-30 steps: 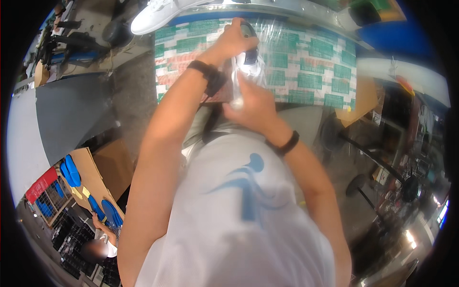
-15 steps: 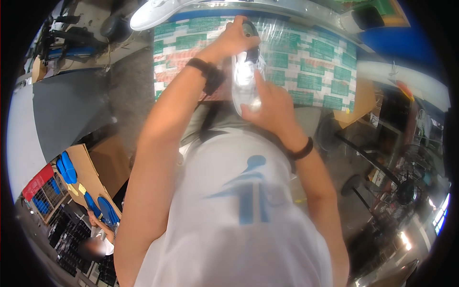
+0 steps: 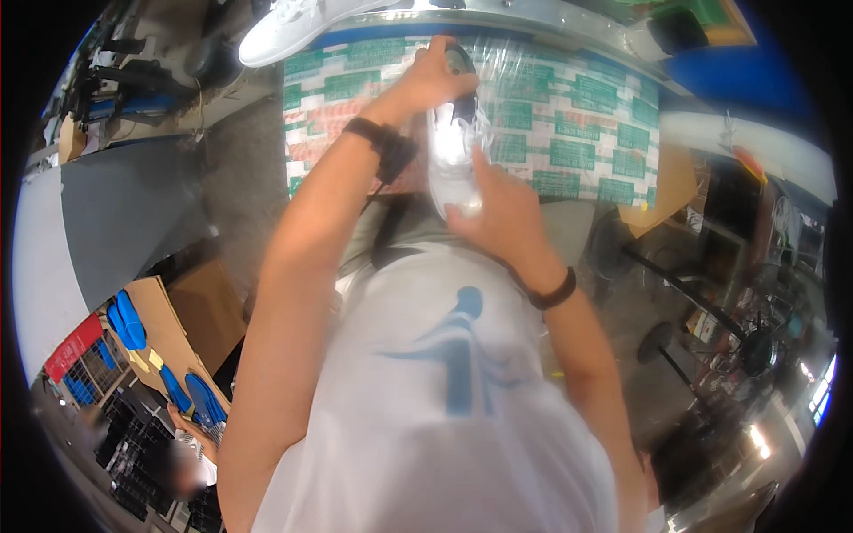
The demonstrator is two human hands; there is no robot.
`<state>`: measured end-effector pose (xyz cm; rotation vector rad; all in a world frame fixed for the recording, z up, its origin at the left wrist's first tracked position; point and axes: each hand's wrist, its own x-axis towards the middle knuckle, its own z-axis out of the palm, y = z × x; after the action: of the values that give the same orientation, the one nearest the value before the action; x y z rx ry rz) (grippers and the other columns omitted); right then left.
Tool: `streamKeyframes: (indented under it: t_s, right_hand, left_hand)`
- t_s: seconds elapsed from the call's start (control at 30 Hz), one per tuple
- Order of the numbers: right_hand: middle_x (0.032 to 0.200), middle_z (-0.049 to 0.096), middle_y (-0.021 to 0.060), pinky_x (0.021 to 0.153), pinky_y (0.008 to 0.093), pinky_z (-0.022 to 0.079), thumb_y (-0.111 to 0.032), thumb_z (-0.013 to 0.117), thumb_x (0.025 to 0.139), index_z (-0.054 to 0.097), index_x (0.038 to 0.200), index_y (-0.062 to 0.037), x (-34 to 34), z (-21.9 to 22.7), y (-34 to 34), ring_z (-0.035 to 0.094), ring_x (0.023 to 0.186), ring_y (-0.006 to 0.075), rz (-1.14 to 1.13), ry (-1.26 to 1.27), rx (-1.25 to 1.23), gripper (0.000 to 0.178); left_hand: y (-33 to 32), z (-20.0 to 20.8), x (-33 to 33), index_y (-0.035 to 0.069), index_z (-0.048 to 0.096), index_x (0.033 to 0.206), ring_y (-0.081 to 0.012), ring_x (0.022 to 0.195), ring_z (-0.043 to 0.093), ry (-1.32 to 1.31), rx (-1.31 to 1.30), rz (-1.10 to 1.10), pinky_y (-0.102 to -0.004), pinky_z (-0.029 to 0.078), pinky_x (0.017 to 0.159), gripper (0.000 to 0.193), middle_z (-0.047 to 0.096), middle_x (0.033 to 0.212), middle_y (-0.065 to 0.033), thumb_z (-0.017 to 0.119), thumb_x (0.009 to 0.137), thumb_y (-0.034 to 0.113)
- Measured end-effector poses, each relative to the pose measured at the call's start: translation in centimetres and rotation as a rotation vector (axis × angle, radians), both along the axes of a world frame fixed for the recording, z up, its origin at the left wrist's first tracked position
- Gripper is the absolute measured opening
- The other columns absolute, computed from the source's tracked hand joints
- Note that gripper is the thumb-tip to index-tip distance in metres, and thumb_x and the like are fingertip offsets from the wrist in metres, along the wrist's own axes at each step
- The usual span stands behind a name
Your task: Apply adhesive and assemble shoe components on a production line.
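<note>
A white lace-up sneaker (image 3: 451,147) with a dark inside lies lengthwise in front of me, heel end away and toe toward my body. My left hand (image 3: 431,87) is closed round its heel end, fingers on the left side and thumb across at the opening. At the toe end, my right hand (image 3: 505,211) grips the shoe from the right, with the thumb near the toe tip and the index finger along the laces. Under the shoe is a work surface (image 3: 577,124) covered in green, white and red printed sheeting under clear film. The sole is hidden.
Another white shoe (image 3: 284,34) rests on a pale ledge beyond the work surface. At lower left, blue insole-like pieces (image 3: 127,320) lie on a cardboard-brown board, with another person's arm (image 3: 191,426) beside them. A black-poled stand (image 3: 684,280) is at right.
Both hands keep their grip on the sneaker. Hands and shoe have shifted very slightly left in the picture, and the view itself has moved a little.
</note>
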<state>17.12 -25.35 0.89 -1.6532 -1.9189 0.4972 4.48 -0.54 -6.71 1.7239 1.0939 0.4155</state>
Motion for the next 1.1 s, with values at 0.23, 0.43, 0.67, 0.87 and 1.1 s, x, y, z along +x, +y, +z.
streamKeyframes:
  t_s: [0.23, 0.43, 0.67, 0.87, 1.1]
  right_hand:
    - [0.098, 0.072, 0.0186, 0.074, 0.0484, 0.058, -0.037, 0.091, 0.077, 0.052, 0.159, 0.0075, 1.3, -1.1, -0.3, 0.072, 0.083, 0.0382, 0.077, 0.099, -0.014, 0.101]
    - [0.105, 0.076, 0.0222, 0.081, 0.0465, 0.061, -0.033, 0.088, 0.082, 0.051, 0.161, 0.0077, -0.3, -1.1, -1.3, 0.075, 0.088, 0.0376, 0.090, -0.103, -0.021, 0.097]
    - [0.127, 0.076, 0.0288, 0.102, 0.0438, 0.056, -0.036, 0.071, 0.104, 0.060, 0.157, 0.0037, 3.5, -3.2, 0.2, 0.074, 0.119, 0.0431, -0.284, 0.391, -0.332, 0.068]
    - [0.144, 0.070, 0.0312, 0.115, 0.0440, 0.051, -0.032, 0.067, 0.108, 0.062, 0.155, 0.0029, -0.5, -7.7, 2.8, 0.068, 0.136, 0.0407, -0.209, 0.418, -0.425, 0.059]
    - [0.115, 0.075, 0.0204, 0.093, 0.0470, 0.058, -0.026, 0.080, 0.095, 0.080, 0.121, -0.0048, 0.4, -7.1, 6.8, 0.072, 0.106, 0.0407, -0.084, 0.162, -0.127, 0.034]
  left_hand:
    - [-0.1, -1.0, -0.7, -0.010, 0.040, 0.160, -0.0349, 0.116, 0.073, -0.033, 0.120, 0.019, -0.0416, 0.060, 0.101, 0.091, 0.070, 0.132, -0.0319, 0.084, 0.090, 0.027]
    - [-0.8, 0.5, -0.6, -0.004, 0.036, 0.166, -0.0444, 0.132, 0.063, 0.007, 0.027, 0.000, -0.0488, 0.054, 0.110, 0.101, 0.057, 0.146, -0.0397, 0.085, 0.087, 0.034]
    - [-2.6, 4.5, -6.1, 0.009, 0.024, 0.178, -0.0368, 0.131, 0.062, -0.522, -0.474, 0.060, -0.0400, 0.054, 0.109, 0.105, 0.048, 0.160, -0.0302, 0.081, 0.092, 0.026]
    - [-11.3, -3.2, -9.8, 0.002, 0.065, 0.147, -0.0214, 0.114, 0.076, -0.854, -0.675, 0.537, -0.0402, 0.062, 0.098, 0.050, 0.075, 0.135, -0.0106, 0.068, 0.113, 0.039]
    - [-9.4, 4.6, -11.1, 0.001, 0.062, 0.147, -0.0233, 0.126, 0.070, -0.431, -0.283, 0.533, -0.0410, 0.057, 0.107, 0.067, 0.072, 0.136, -0.0137, 0.092, 0.089, 0.021]
